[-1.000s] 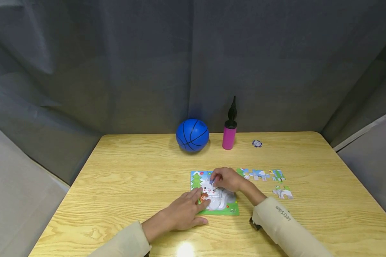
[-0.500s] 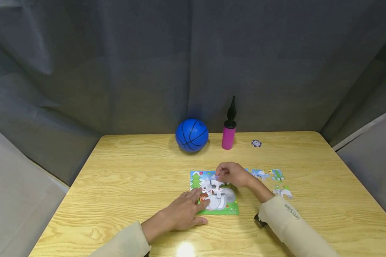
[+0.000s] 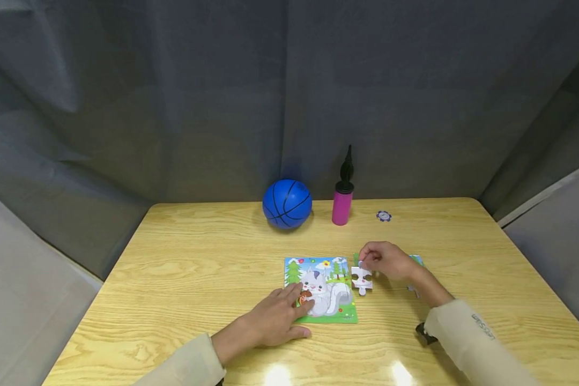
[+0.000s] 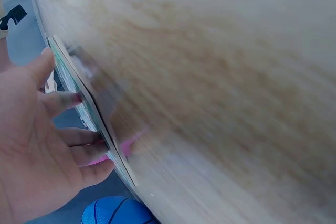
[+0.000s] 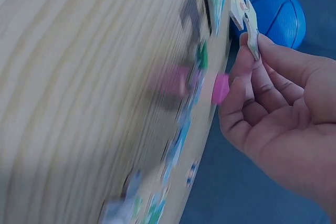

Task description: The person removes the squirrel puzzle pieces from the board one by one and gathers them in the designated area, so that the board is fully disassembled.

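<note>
A small square jigsaw board (image 3: 338, 313) with a white squirrel picture lies on the wooden table (image 3: 198, 268). My left hand (image 3: 282, 315) rests flat on its lower left part, fingers straight; the left wrist view shows these fingers (image 4: 73, 145) against the board's edge (image 4: 86, 100). My right hand (image 3: 383, 260) is just right of the board and pinches a white jigsaw piece (image 3: 362, 280) by its top. In the right wrist view the piece (image 5: 247, 17) hangs from the fingertips (image 5: 262, 45) above the table.
Loose jigsaw pieces (image 3: 417, 261) lie behind my right hand, mostly hidden. A blue ball (image 3: 287, 203), a pink pump (image 3: 342, 201) with a black top and a small round chip (image 3: 384, 216) stand along the far edge. Grey curtains close off the back and sides.
My right hand has lifted off the board and moved right, carrying a white piece away from the picture. The left hand has stayed on the board's lower left.
</note>
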Motion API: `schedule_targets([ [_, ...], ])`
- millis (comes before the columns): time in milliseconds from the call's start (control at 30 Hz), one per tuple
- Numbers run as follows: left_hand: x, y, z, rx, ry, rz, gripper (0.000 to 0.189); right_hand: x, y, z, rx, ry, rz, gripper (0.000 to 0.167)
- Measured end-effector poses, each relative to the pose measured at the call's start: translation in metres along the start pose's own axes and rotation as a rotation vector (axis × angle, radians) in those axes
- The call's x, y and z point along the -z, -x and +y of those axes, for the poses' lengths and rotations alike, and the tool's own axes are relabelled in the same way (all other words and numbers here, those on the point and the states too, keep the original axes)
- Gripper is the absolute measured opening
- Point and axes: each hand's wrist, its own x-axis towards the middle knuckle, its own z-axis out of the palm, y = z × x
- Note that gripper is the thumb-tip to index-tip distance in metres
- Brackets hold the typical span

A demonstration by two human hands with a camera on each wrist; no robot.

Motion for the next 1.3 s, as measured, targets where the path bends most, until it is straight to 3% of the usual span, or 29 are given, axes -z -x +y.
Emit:
schedule_targets([
  [533,-0.002,0.0,-0.001,-0.009,-0.002,0.009,0.065,0.031,0.029,0.034,-0.05,0.005,-0.031,0.013],
  [1000,-0.003,0.003,0.0,-0.007,0.001,0.011,0.065,0.025,0.035,0.042,-0.128,0.098,0.025,0.009],
  [1300,-0.004,0.002,-0.001,-0.012,0.012,0.024,0.065,0.024,0.036,0.035,-0.156,0.131,0.048,0.009],
])
